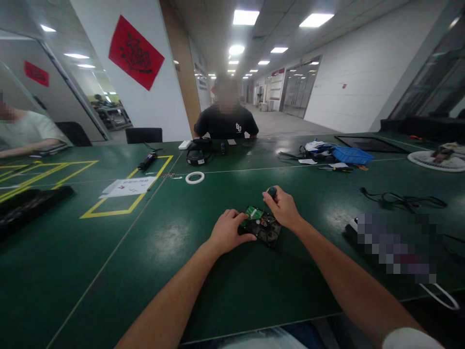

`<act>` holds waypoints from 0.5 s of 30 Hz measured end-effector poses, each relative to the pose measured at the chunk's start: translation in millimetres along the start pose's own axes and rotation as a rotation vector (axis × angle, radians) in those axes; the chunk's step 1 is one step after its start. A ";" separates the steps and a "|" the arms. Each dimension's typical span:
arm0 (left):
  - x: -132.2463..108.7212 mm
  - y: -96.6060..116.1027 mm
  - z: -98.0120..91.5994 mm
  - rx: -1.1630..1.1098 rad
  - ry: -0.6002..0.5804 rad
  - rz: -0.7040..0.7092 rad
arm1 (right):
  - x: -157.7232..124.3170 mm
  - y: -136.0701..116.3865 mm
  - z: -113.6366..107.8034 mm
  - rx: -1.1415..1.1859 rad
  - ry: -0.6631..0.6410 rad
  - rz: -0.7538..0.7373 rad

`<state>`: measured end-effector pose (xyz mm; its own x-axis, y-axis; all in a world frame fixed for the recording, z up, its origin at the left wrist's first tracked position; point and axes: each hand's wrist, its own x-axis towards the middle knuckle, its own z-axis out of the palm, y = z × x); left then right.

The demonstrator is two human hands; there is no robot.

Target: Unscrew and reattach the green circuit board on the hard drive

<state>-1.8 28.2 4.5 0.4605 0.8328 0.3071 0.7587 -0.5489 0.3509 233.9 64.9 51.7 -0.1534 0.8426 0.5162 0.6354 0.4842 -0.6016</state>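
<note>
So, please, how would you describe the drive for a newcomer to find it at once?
On the green table, look near the middle of the view. There the left hand touches the left side of the drive, and the right hand holds a dark-handled tool over it. Unlike the white ring farther off, it is a flat dark block with a green board.

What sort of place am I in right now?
Likely an electronics workroom in an office-style building: the long, green-topped worktable, the angular yellow tape outlines marked on it, and the flat black device with a green circuit board in front of you suggest so.
</note>
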 end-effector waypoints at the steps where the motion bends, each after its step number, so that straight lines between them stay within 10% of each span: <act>1: -0.1 0.1 -0.2 0.004 -0.004 -0.001 | -0.1 0.2 0.1 0.006 0.006 0.005; 15: -0.2 -0.9 1.3 0.008 0.000 -0.001 | -0.2 2.2 0.4 0.046 0.009 -0.008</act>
<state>-1.9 28.7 2.9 0.4596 0.8335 0.3067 0.7629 -0.5473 0.3442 235.0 65.9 50.1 -0.1519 0.8366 0.5264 0.5986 0.5016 -0.6245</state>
